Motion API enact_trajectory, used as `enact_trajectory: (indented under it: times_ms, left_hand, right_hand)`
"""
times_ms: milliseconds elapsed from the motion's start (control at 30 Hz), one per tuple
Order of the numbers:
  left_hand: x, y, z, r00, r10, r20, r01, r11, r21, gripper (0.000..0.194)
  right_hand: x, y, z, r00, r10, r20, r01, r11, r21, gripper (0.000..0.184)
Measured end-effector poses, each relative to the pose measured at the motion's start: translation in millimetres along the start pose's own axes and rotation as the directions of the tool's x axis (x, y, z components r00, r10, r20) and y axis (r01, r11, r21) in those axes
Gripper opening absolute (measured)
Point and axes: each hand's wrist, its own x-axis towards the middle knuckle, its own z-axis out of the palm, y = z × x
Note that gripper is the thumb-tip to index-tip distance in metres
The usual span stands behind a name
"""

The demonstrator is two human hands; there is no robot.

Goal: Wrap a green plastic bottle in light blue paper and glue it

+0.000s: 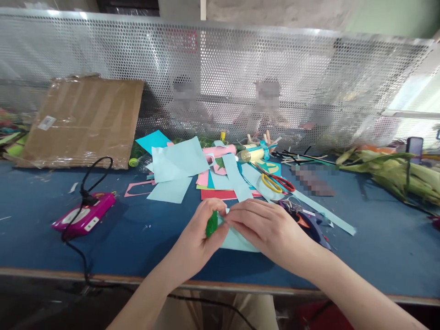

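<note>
My left hand (206,229) curls round a small green piece (212,223), mostly hidden by the fingers, so its kind does not show. Fingertips of my right hand (266,224) meet those of the left and pinch at a light blue sheet of paper (239,242), which spreads below them just above the blue tabletop. A dark blue glue gun (314,229) lies beside my right wrist. Scissors with one yellow and one red handle (273,181) rest behind the right hand, among cut sheets.
Pale blue sheets (178,160) and other coloured paper lie heaped at the back. At left are a magenta power strip (85,213) with a black cord and a leaning cardboard sheet (82,123). Green husks (405,176) lie right. A perforated metal screen (233,68) stands behind.
</note>
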Motion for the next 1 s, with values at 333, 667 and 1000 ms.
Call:
enact_trajectory:
  times_ms: [333, 667, 1000]
  left_hand:
    - [0, -9, -6.6, 1.000, -0.021, 0.011, 0.021, 0.999, 0.036, 0.011]
    - [2, -6, -15.7, 0.996, -0.048, 0.078, 0.041, 0.995, 0.087, 0.023]
    - [7, -7, -15.6, 0.999, 0.038, 0.017, -0.039, 0.997, 0.067, 0.031]
  right_hand:
    - [-19, 8, -19, 0.941, 0.322, 0.107, -0.336, 0.926, 0.171, 0.028]
    - [-35, 10, -6, 0.961, 0.251, 0.120, -0.260, 0.963, 0.067, 0.042]
    - [-29, 11, 9, 0.976, 0.202, 0.077, -0.201, 0.979, -0.017, 0.066]
